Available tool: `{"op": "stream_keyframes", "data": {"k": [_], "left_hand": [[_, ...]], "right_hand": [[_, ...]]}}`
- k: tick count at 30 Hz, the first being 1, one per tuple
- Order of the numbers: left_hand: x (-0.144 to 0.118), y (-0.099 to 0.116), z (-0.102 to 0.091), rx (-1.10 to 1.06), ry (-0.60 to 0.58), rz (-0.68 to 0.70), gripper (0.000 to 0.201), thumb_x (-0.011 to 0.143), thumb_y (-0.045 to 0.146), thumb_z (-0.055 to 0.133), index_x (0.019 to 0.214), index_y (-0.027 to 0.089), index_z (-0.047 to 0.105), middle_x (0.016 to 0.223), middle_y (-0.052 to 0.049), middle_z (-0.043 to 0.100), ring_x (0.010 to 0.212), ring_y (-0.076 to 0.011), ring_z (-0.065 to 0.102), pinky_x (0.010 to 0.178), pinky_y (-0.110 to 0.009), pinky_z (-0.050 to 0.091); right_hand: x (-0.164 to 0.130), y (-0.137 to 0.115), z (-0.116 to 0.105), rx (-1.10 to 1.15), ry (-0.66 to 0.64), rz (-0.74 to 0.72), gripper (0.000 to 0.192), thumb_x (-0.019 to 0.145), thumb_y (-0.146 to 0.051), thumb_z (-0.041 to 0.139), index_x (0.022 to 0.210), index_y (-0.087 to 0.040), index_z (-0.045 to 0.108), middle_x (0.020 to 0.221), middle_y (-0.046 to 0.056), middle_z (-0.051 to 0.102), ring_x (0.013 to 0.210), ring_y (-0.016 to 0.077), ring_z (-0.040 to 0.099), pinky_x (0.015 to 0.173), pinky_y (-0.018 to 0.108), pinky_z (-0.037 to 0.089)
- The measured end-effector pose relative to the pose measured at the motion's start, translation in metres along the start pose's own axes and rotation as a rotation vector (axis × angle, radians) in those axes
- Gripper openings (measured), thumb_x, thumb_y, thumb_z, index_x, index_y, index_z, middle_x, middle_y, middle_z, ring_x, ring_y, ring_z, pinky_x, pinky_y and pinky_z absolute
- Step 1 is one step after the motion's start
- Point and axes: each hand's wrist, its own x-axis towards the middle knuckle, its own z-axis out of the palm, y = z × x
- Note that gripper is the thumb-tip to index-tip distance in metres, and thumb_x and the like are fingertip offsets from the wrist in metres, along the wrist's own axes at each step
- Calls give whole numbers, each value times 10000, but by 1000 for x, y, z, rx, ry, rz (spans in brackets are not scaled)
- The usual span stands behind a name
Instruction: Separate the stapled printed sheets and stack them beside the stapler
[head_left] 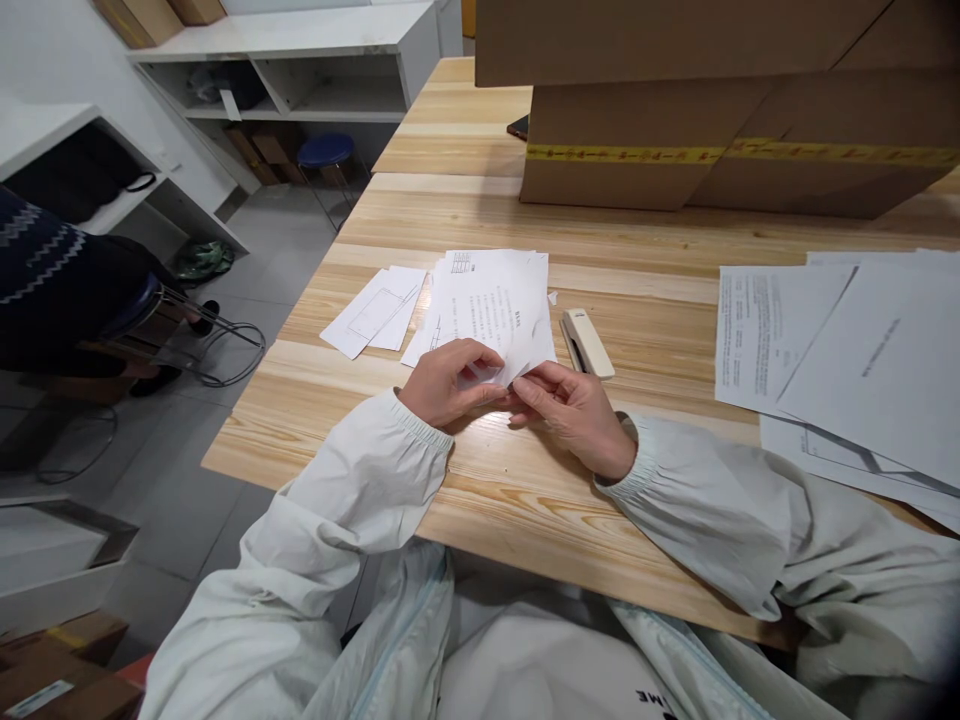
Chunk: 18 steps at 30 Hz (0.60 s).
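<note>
Both hands meet at the near edge of a printed paper sheet (pixel 499 310), which lies over other sheets on the wooden table. My left hand (pixel 456 382) has its thumb and fingers closed on the sheet's near edge. At the sheet's near right corner, my right hand (pixel 574 412) pinches the paper between thumb and fingers. A cream stapler (pixel 589 343) rests just beyond my right hand, apart from it. To the left of the stack, smaller printed papers (pixel 375 310) overlap. How many sheets are in my fingers cannot be made out.
Large taped cardboard boxes (pixel 622 140) stand at the table's back right. Piles of printed sheets (pixel 877 360) cover the right side. A dark phone (pixel 518 127) lies by the boxes. A seated person (pixel 45 270) is at the left, and a blue stool (pixel 325 150) stands behind.
</note>
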Motion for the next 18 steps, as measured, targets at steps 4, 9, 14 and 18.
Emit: {"op": "stream_keyframes", "data": {"k": [4, 9, 14, 18], "left_hand": [[0, 0, 0, 7, 5, -5, 220, 787, 331, 718, 928, 172, 662, 925, -52, 722, 836, -158, 659, 731, -284, 530], [0, 1, 0, 34, -1, 6, 266, 801, 394, 704, 930, 166, 658, 909, -58, 720, 819, -160, 655, 716, -281, 526], [1, 3, 3, 86, 40, 21, 278, 844, 429, 651, 910, 159, 660, 873, -65, 720, 790, -164, 648, 703, -289, 514], [0, 6, 5, 89, 64, 21, 216, 870, 372, 609, 902, 166, 666, 872, -63, 727, 788, -163, 650, 722, -293, 509]], "right_hand": [[-1, -2, 0, -33, 9, -22, 335, 740, -460, 775, 885, -173, 679, 870, 31, 704, 801, 154, 701, 636, 255, 619], [0, -3, 2, -47, 29, -29, 356, 742, -484, 764, 857, -164, 660, 823, 27, 679, 780, 150, 690, 621, 260, 621], [1, -2, 4, -36, 56, -17, 399, 751, -487, 755, 981, -182, 638, 925, 44, 708, 771, 146, 695, 594, 246, 614], [3, -2, 5, -31, 63, -6, 424, 746, -478, 761, 1017, -188, 611, 959, 51, 713, 755, 141, 702, 568, 227, 606]]}}
